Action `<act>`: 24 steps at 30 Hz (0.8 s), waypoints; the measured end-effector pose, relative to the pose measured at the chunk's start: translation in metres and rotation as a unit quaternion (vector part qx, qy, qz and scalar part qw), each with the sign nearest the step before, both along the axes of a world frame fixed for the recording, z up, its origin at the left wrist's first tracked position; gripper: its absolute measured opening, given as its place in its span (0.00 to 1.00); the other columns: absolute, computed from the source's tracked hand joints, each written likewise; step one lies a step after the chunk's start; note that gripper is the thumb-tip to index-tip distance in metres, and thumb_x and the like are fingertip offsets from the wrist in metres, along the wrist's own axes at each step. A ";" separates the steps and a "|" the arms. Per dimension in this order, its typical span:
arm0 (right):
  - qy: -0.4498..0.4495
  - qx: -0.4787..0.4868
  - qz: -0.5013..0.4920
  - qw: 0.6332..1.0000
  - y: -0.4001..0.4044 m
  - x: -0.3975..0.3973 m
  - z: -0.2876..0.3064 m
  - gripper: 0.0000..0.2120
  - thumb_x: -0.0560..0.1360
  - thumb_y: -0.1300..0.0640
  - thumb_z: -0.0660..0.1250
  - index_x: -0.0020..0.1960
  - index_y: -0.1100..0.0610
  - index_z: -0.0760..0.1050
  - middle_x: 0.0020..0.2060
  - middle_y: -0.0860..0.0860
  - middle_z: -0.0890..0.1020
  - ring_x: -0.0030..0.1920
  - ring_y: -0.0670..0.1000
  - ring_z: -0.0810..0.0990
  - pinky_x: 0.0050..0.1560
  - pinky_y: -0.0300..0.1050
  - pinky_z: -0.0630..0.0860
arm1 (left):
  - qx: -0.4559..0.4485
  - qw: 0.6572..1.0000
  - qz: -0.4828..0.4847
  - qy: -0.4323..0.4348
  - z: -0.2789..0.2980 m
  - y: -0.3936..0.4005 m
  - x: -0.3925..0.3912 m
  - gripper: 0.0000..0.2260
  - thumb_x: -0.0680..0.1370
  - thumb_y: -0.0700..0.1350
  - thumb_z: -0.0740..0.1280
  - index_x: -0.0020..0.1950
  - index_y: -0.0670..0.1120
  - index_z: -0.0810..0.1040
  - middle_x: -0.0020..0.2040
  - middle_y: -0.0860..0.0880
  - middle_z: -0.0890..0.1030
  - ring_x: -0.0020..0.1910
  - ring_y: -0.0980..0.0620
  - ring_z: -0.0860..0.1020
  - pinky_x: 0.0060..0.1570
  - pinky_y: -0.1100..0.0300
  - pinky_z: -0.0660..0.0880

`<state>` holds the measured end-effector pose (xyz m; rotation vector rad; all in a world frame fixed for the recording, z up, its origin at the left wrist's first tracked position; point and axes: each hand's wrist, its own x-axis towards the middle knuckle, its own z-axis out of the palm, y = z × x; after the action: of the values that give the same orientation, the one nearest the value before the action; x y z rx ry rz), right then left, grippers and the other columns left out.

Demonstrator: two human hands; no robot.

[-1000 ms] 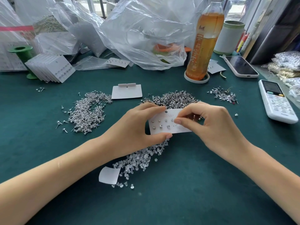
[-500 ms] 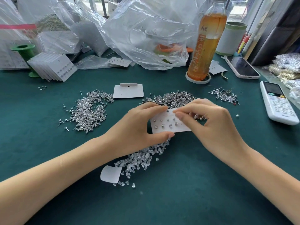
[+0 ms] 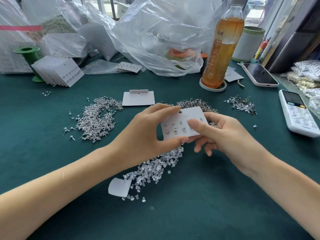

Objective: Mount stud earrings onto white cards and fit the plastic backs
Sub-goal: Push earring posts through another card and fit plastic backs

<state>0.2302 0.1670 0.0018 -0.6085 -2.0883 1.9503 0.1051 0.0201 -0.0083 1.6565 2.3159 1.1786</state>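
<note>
Green felt table (image 3: 199, 213) runs wide and bare in front of me; back edge is crowded with plastic bags (image 3: 155, 35), a tea bottle (image 3: 223, 49) and a stack of filled cards (image 3: 58, 71). Right edge has a phone (image 3: 259, 75) and a remote (image 3: 297, 113), well apart from my hands. Window light behind the bags.

Studs pile (image 3: 98, 118) lies left of my hands, a second pile (image 3: 194, 103) just behind them, clear plastic backs (image 3: 155, 168) in a heap under and nearer than my hands. A blank card (image 3: 138, 99) lies flat behind, a paper scrap (image 3: 118, 187) at the near end of the backs.

I hold the white card (image 3: 181, 123) above the table, long axis left-right, tilted slightly up to the right, stud heads facing me in two rows, hole at top. My left hand (image 3: 147, 134) pinches its left end, finger on top edge, thumb on bottom edge. My right hand (image 3: 223, 135) grips the right end, thumb pressed on the face, fingers curled behind.
</note>
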 end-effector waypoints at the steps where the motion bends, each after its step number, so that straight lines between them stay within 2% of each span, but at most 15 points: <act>1: 0.001 -0.009 0.007 1.000 -0.001 0.000 0.000 0.23 0.61 0.44 0.73 0.53 0.53 0.78 0.37 0.57 0.86 0.27 0.49 0.79 0.22 0.36 0.70 | 0.000 1.000 -0.001 0.000 0.000 0.000 0.000 0.30 0.69 0.53 0.75 0.69 0.47 0.72 0.61 0.54 0.75 0.58 0.60 0.73 0.59 0.67 0.69; 5: 0.015 -0.029 0.021 0.999 -0.003 0.000 -0.002 0.20 0.62 0.48 0.74 0.52 0.54 0.77 0.37 0.57 0.85 0.26 0.49 0.79 0.22 0.35 0.70 | 0.003 1.000 -0.003 0.004 0.000 0.000 0.001 0.29 0.70 0.50 0.75 0.69 0.46 0.72 0.61 0.53 0.75 0.58 0.60 0.73 0.59 0.65 0.70; 12: 0.012 -0.054 0.026 0.998 -0.002 -0.001 -0.006 0.19 0.62 0.52 0.74 0.52 0.54 0.76 0.37 0.57 0.85 0.28 0.49 0.80 0.23 0.36 0.71 | 0.004 1.000 -0.007 0.015 0.000 0.000 0.001 0.31 0.69 0.54 0.74 0.69 0.47 0.72 0.61 0.54 0.75 0.59 0.60 0.73 0.59 0.67 0.69; 16: 0.016 -0.055 0.019 0.998 -0.003 -0.002 -0.006 0.22 0.61 0.53 0.74 0.53 0.56 0.76 0.36 0.56 0.85 0.30 0.50 0.83 0.22 0.36 0.71 | 0.014 0.999 -0.009 0.041 -0.001 0.001 0.002 0.31 0.69 0.53 0.74 0.69 0.45 0.72 0.61 0.52 0.75 0.59 0.58 0.73 0.59 0.69 0.68; 20: 0.030 -0.056 0.017 0.998 -0.005 -0.003 -0.008 0.20 0.62 0.53 0.74 0.52 0.57 0.77 0.36 0.58 0.85 0.32 0.51 0.84 0.22 0.35 0.70 | 0.027 0.997 -0.017 0.072 -0.001 0.000 0.002 0.30 0.69 0.50 0.76 0.69 0.44 0.72 0.61 0.51 0.75 0.59 0.57 0.73 0.60 0.67 0.69; 22: 0.050 -0.058 0.008 0.997 -0.006 -0.004 -0.009 0.18 0.62 0.54 0.74 0.51 0.56 0.77 0.36 0.56 0.85 0.31 0.50 0.84 0.22 0.34 0.69 | 0.035 0.996 -0.019 0.077 -0.001 0.001 0.001 0.30 0.70 0.53 0.74 0.69 0.45 0.71 0.61 0.52 0.75 0.59 0.58 0.73 0.60 0.70 0.68; 24: 0.076 -0.054 -0.014 0.996 -0.007 -0.005 -0.010 0.17 0.61 0.53 0.74 0.50 0.55 0.77 0.37 0.53 0.86 0.30 0.48 0.83 0.22 0.34 0.68 | 0.050 0.997 -0.004 0.056 0.002 0.002 -0.002 0.28 0.73 0.57 0.68 0.69 0.47 0.70 0.61 0.55 0.75 0.58 0.64 0.72 0.59 0.73 0.66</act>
<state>0.2256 0.1604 -0.0086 -0.4898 -1.8841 2.0349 0.1032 0.0222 -0.0064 1.8092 2.3480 1.2512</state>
